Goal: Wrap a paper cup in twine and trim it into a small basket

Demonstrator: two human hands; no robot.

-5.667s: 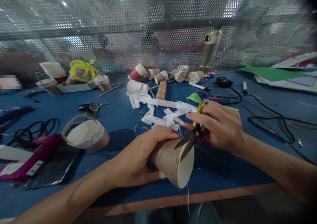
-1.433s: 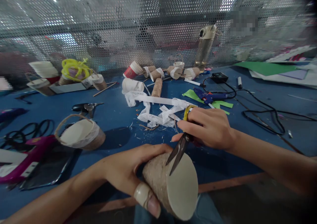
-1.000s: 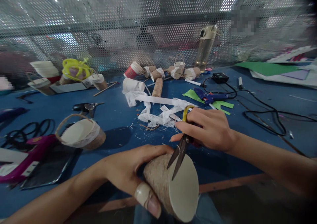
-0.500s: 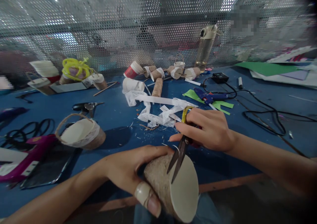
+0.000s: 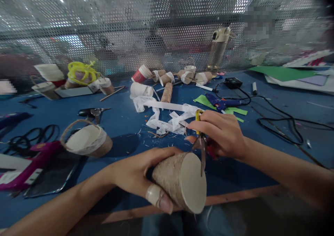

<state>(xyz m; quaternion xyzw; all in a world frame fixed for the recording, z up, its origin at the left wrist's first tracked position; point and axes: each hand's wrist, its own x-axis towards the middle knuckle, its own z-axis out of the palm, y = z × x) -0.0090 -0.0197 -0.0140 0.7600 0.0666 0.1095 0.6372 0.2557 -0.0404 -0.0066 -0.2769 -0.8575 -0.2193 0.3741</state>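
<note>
My left hand [image 5: 146,175] is wrapped round a paper cup [image 5: 169,180] covered in brown twine, tilted so its pale round end faces right. A wrapping that looks like a bandage circles the left thumb. In my right hand [image 5: 221,133] is a pair of scissors [image 5: 203,152] with yellow and red handles. Their blades are spread, one of them in front of the cup's pale end; whether it touches is unclear. Beyond the hands lies a heap of white lace ribbon [image 5: 169,123]. A twine-wrapped cup basket [image 5: 90,140] with lace trim and a handle stands to the left.
A magenta glue gun [image 5: 31,163] lies at left, a blue glue gun [image 5: 221,102] with black cable at right. Twine-wrapped cups [image 5: 167,78], a twine roll [image 5: 166,92] and a water bottle [image 5: 217,51] are at the back, before a perforated metal screen [image 5: 125,37].
The scissors have swung upright and moved slightly right, with their blades spread wider. The cup has risen a little and turned in my left hand.
</note>
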